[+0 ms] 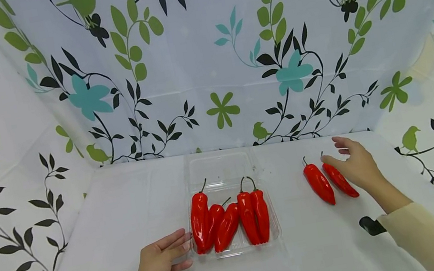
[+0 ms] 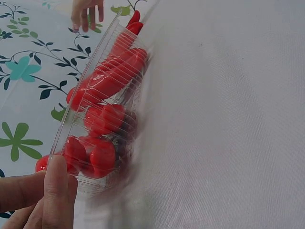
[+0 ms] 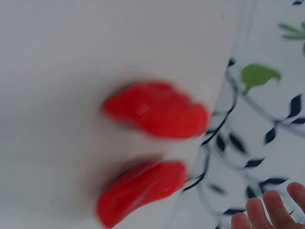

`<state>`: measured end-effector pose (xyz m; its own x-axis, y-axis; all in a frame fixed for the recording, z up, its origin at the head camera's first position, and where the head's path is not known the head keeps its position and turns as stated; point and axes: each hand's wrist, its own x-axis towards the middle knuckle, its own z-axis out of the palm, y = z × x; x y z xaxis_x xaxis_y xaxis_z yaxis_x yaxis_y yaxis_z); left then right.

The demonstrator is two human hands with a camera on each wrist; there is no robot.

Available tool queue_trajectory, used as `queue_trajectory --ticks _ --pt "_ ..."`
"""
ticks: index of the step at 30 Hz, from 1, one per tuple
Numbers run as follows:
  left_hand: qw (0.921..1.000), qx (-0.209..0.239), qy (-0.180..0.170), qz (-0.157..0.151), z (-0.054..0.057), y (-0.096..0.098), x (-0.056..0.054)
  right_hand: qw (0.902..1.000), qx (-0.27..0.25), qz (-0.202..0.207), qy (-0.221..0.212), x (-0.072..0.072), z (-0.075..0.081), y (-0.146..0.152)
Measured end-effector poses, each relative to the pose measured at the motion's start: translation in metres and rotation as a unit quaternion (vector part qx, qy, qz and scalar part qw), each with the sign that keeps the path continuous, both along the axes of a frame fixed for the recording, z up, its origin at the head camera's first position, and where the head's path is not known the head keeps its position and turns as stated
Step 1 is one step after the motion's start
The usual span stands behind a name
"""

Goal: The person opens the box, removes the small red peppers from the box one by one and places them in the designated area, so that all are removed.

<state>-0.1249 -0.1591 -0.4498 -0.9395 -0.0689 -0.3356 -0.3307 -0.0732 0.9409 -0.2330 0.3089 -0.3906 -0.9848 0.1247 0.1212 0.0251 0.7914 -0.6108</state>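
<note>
Glossy red peppers [image 1: 201,220] lie in a clear tray [image 1: 275,224], which the spread left hand [image 1: 160,260] touches; right of it, the spread right hand [image 1: 358,165]. White table [image 1: 316,253] beneath, leafy curtain [image 1: 202,51] behind.

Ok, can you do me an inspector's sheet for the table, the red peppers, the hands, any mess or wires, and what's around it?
Surface: white tabletop.
Job's things: five red peppers in an open clear container; two loose peppers to its right.
Clutter: nothing seen.
Hands: left hand at the container's left side, fingers extended; right hand by the farther-right loose pepper's stem end, black item at its cuff.
Cables: nothing seen.
Surroundings: leaf-and-bird patterned curtains.
</note>
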Motion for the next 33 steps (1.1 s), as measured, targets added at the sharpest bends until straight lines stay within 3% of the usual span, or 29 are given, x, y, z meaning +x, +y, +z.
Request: queue_trajectory --ticks 7,13,16,20,28,31,33 --pt "1.0 0.001 -0.005 0.005 0.0 0.0 0.0 0.9902 -0.097 0.098 0.02 0.012 0.033 -0.055" --pt "1.0 -0.001 -0.002 0.003 0.001 -0.001 0.0 0.9735 -0.149 0.172 0.023 0.022 0.046 -0.092" --pt "1.0 0.001 -0.006 0.002 0.002 0.0 0.001 0.9588 -0.201 0.201 -0.005 0.026 0.049 -0.106" --pt "1.0 0.002 -0.008 0.004 0.003 0.001 0.001 0.925 -0.3 0.225 -0.059 0.029 0.048 -0.124" --pt "1.0 0.005 -0.006 0.005 0.003 -0.001 0.002 0.8359 -0.456 0.242 -0.185 0.031 0.029 -0.168" --pt "0.9999 0.006 -0.007 0.004 0.003 -0.001 0.002 0.8156 -0.482 0.231 -0.221 0.031 0.019 -0.184" --pt "1.0 0.005 -0.007 0.003 0.002 -0.001 0.001 0.8098 -0.486 0.227 -0.238 0.03 0.012 -0.194"
